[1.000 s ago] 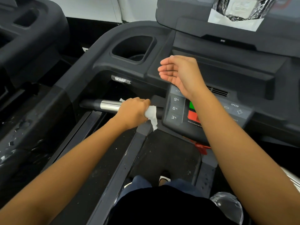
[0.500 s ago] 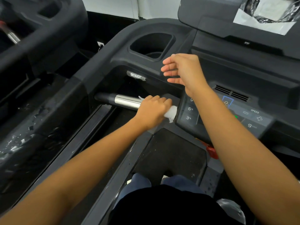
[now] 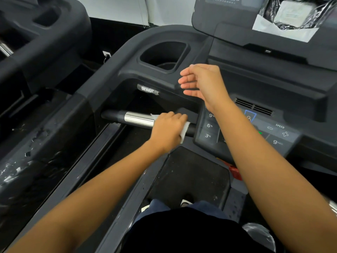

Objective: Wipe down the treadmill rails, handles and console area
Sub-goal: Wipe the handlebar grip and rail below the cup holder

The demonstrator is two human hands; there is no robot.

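Note:
A black treadmill handle with a shiny metal sleeve runs sideways under the console. My left hand grips a white wipe wrapped round the handle's right end, beside the button panel. Part of the wipe shows on both sides of the fist. My right hand hovers above the console with fingers loosely extended, holding nothing and touching nothing. The button panel with speed and incline keys lies under my right forearm.
A cup holder is sunk into the console's left wing. The left side rail and a neighbouring treadmill fill the left. The belt and my feet are below. A red safety clip hangs under the panel.
My left hand has stayed gripped on the handle's right end with the wipe, shifting slightly along it. The right hand's fingers have spread a little above the console. The camera view drifted left.

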